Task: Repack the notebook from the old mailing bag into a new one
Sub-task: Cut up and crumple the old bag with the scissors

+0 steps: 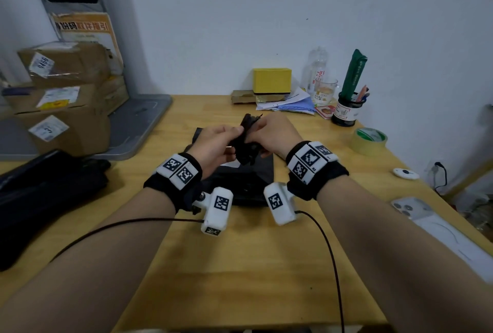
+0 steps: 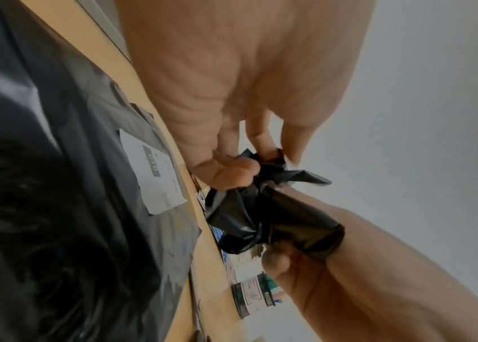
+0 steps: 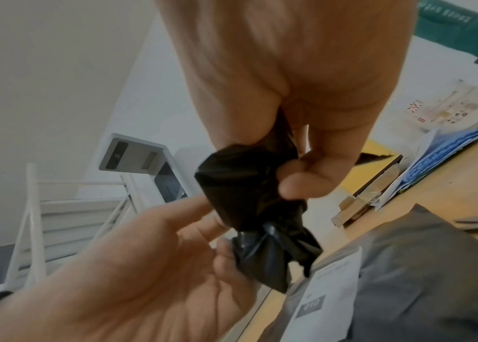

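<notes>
Both my hands are raised over the middle of the wooden table [image 1: 240, 266] and hold one crumpled piece of black plastic film [image 1: 246, 140]. My left hand [image 1: 226, 137] pinches its lower end between thumb and fingers. My right hand [image 1: 260, 129] grips the upper end, and in the right wrist view its thumb presses the wad [image 3: 246, 196]. Under the hands a dark grey mailing bag [image 1: 250, 175] lies flat, and its white label [image 2: 153, 171] faces up. No notebook shows in any view.
A heap of black plastic bags [image 1: 45, 199] lies at the table's left edge, with stacked cardboard boxes [image 1: 61, 97] behind it. A tape roll [image 1: 369, 140], a pen cup [image 1: 346, 111], a phone [image 1: 416, 210] and a small white remote [image 1: 405, 172] are on the right. A yellow box [image 1: 272, 80] and papers [image 1: 290, 103] are at the back.
</notes>
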Motion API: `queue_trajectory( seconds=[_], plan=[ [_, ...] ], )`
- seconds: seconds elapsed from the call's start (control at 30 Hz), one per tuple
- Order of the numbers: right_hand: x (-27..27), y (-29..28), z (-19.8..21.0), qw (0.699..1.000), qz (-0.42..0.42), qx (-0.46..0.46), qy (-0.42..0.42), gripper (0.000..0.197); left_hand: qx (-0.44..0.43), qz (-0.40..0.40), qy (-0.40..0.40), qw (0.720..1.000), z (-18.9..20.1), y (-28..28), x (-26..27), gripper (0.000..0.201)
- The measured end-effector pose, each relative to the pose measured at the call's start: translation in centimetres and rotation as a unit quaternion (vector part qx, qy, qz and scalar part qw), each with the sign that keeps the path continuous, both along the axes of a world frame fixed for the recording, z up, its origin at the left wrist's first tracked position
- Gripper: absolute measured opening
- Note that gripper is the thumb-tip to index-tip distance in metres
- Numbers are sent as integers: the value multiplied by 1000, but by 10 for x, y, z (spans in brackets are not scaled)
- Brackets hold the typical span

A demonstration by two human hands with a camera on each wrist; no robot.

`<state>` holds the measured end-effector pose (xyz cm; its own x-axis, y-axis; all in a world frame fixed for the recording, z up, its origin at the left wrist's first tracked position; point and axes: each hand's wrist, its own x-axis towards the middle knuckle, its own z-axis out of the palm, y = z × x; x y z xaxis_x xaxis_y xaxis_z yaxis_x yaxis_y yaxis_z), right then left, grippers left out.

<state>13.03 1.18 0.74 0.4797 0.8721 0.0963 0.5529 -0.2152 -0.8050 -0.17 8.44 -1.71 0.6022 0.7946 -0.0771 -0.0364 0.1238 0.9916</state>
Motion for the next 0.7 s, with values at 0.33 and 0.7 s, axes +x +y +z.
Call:
queue_trajectory(
  seconds=[0.33, 0.7],
  plan=[
    [-25, -46, 2, 993, 51, 16, 102, 38, 29, 36, 32, 998, -4, -34, -40, 20],
    [-49, -81, -6, 990, 140, -8, -5, 80, 94, 82, 68, 990, -7, -54, -71, 23]
  ],
)
